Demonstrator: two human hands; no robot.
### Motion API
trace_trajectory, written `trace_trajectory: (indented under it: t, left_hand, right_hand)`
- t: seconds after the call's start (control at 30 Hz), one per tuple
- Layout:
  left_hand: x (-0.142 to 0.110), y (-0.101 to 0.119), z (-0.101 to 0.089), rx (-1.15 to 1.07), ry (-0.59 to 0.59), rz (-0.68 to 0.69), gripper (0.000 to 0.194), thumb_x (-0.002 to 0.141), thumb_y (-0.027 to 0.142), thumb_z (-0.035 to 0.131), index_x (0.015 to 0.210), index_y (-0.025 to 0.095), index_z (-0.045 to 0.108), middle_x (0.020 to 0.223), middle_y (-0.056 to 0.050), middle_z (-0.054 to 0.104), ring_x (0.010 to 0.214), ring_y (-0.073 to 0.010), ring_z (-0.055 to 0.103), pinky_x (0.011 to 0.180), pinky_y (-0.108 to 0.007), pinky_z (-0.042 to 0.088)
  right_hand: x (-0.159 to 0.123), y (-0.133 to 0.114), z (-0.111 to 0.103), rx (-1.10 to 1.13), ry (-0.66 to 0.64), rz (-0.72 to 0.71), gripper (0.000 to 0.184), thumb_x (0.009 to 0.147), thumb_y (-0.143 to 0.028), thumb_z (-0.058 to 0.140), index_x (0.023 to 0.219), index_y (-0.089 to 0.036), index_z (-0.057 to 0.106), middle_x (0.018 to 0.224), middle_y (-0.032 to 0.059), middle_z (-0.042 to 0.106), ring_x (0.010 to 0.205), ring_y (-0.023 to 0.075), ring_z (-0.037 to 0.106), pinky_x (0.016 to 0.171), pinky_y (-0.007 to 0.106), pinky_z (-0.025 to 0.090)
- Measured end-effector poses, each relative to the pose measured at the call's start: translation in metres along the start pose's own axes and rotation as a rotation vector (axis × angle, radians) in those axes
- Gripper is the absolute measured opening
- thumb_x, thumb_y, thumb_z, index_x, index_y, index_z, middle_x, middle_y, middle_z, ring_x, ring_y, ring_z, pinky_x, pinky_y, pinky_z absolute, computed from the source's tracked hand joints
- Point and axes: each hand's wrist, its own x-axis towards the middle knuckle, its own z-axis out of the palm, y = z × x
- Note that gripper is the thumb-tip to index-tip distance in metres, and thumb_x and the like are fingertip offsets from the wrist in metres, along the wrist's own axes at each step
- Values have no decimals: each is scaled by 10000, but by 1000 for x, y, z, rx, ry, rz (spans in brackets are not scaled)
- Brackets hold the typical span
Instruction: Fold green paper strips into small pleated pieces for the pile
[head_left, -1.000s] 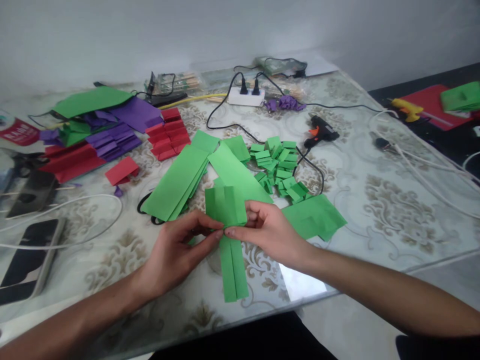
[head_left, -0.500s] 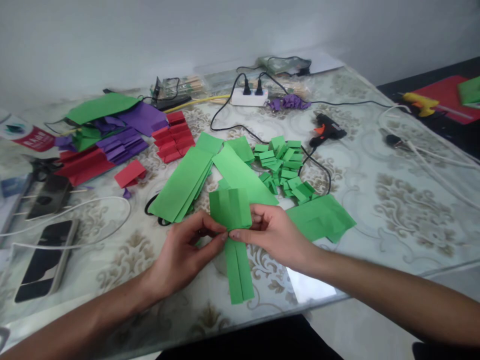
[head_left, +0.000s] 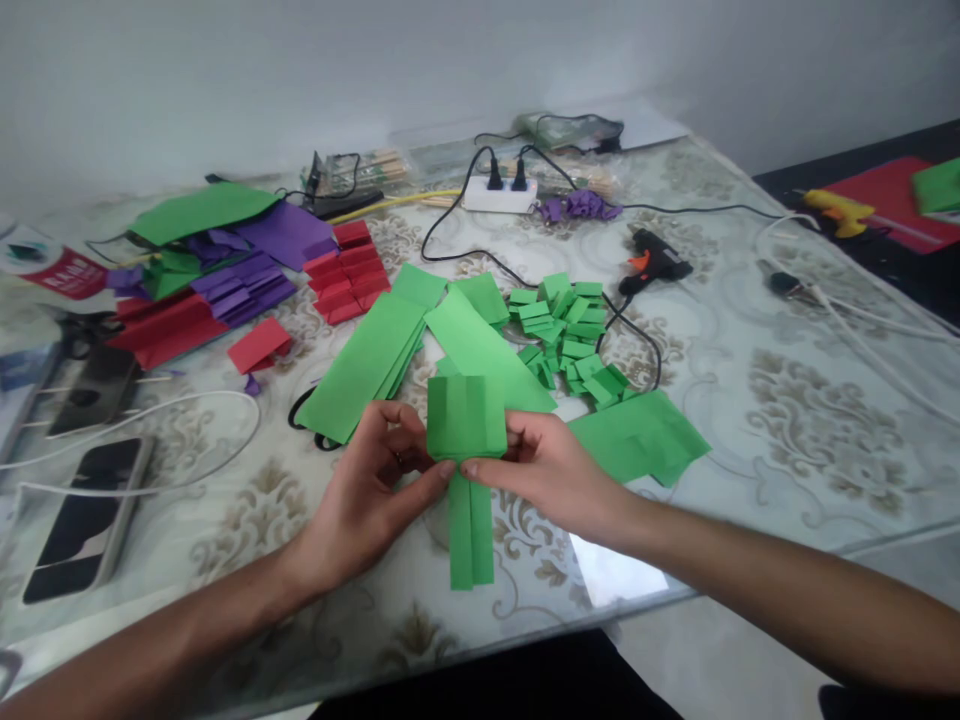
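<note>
- We had the folded green paper (head_left: 466, 415) between our two hands over the near part of the table (head_left: 750, 420), its broad panel pointing away from us and its narrow strip towards us.
- Our left hand (head_left: 379, 490) had its thumb at the crease where panel met strip; the fingers were curled behind the left edge, their tips partly hidden.
- Our right hand (head_left: 544, 455) pinched the same crease from the other side, thumb in front and the other fingers mostly out of sight behind the panel.
- Just beyond our hands we had a stack of green strips (head_left: 367, 365), with black loops (head_left: 300, 408) sticking out at its lower left, and a loose green strip (head_left: 487, 350) partly covered by the panel.
- To the right we saw a heap of small folded green pieces (head_left: 559, 335), and nearer to us some green sheets (head_left: 637, 435).
- A black cable (head_left: 480, 258) wound behind these, near a black glue gun (head_left: 655, 262) and a white power strip (head_left: 500, 195).
- On our left, pleated red paper (head_left: 347, 275) and a small red piece (head_left: 260, 345) lay apart from our hands.
- A white cable (head_left: 187, 393) looped there and crossed over a phone (head_left: 88, 520).
</note>
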Motion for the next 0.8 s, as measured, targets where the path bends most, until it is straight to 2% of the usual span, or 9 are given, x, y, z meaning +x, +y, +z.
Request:
trace_trajectory:
  t: [0.13,0.37,0.53,0.6,0.67,0.73,0.8]
  left_hand:
    - [1,2,2,-1,9,-6,316,944,224,747,1062,247,455,934,4,708,830,-150,689,716,-255,546]
    - [-1,3,1,-37,-33,-10,308,965,199,723,1092,256,449,897,26,712,853,-142,696,751,-244,543]
    - [0,3,0,-103,-48,-33,373,962,219,737,1175,275,436,942,4,743,850,-157,705,780,-279,560]
    - [2,6,1,-111,-75,-65,357,952,250,746,1192,263,482,999,-26,746,894,-181,710,809,-309,573]
    - [3,9,2,-40,-132,-99,235,957,296,728,1129,226,583,996,-51,732,923,-206,697,827,-331,576]
    - [5,12,1,75,-174,-105,152,975,338,687,1020,194,666,912,-50,702,866,-208,665,806,-338,572]
    - [5,13,0,151,-179,-87,175,983,359,660,963,188,692,828,-35,660,783,-198,618,752,-330,562]
  right_hand:
    - [1,0,0,-2,-11,-17,313,697,-364,927,872,-189,735,827,14,729,755,176,656,696,295,513]
    - [0,3,-2,0,-36,-24,387,705,-448,926,934,-189,753,897,36,761,849,211,707,809,347,554]
    - [0,3,-3,-39,-11,-15,377,695,-440,944,906,-180,770,873,36,764,788,193,694,749,332,551]
    - [1,4,-3,-18,-11,-20,368,667,-398,965,894,-181,773,880,30,769,784,182,691,749,320,552]
    - [1,4,-3,6,-13,-31,363,645,-371,978,880,-185,774,882,26,774,795,182,697,763,318,558]
    - [2,4,-3,18,-12,-33,371,636,-370,982,886,-189,776,882,26,779,812,190,707,778,326,567]
    - [2,4,-3,20,-12,-19,389,635,-376,982,908,-188,778,906,34,788,829,197,716,794,336,572]
